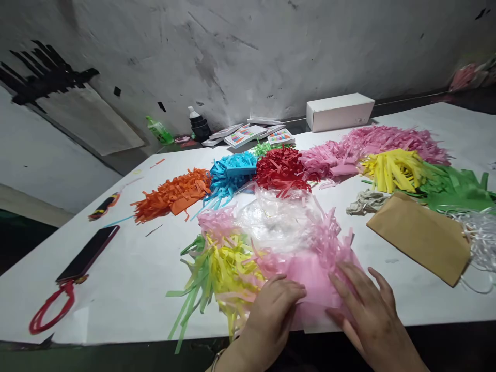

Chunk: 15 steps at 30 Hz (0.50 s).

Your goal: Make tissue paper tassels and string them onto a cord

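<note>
Pink fringed tissue paper (312, 276) lies before me at the near table edge, its strips spreading at both sides. My left hand (273, 305) is closed at its left near corner, fingers curled over the paper. At its right side my right hand (368, 310) has the sheet between thumb and fingers, with the little finger held apart. Just beyond lies a crumpled clear plastic bag (277, 219); whether the paper is partly inside it, I cannot tell. Yellow tissue fringe (228, 263) and light green strips (199, 289) fan out left of my left hand.
Behind are orange (176, 194), blue (232, 173), red (281, 168) and pink (391, 142) fringe bundles. At right lie a brown envelope (420, 235) and white string (484, 237); at left, a phone (89, 253) and a cutter (104, 206). A white box (341, 112) stands by the wall.
</note>
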Tool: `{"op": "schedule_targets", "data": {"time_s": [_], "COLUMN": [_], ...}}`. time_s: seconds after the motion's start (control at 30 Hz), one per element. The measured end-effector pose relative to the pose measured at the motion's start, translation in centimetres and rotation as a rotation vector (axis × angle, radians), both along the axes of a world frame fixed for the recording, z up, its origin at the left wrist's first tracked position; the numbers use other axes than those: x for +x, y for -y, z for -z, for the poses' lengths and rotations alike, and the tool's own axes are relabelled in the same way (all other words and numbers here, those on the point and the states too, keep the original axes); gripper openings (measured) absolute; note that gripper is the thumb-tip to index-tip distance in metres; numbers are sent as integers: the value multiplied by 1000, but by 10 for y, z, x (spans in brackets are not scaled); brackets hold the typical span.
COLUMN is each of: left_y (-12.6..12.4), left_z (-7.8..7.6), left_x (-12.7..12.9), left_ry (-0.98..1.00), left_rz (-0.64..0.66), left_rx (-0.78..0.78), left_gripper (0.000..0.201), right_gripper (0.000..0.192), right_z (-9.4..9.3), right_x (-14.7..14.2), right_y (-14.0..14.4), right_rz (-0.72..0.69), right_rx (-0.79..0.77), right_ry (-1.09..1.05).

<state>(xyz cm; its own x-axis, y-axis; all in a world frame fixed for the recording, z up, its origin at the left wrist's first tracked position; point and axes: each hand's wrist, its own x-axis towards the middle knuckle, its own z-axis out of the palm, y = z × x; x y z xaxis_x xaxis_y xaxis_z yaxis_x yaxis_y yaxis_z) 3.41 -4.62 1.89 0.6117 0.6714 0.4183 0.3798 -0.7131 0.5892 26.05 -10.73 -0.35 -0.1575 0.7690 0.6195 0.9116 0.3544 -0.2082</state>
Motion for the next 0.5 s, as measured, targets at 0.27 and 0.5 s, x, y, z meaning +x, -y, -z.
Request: {"op": "schedule_targets", "data": {"time_s": [0.27, 0.5], "left_y": [-3, -4], "left_z": [-17, -41], "left_x": [6, -9], "left_ry": [323, 460], "left_rz": [-122, -4], "left_rx": [-319, -72], "left_gripper": [22, 22], "right_gripper": [35, 33], "right_z": [3, -7], "right_x": [-12, 4], "right_y": [-8, -58], "right_rz": [-162, -15], "right_rx": [163, 105], "right_ry": [164, 324]}}
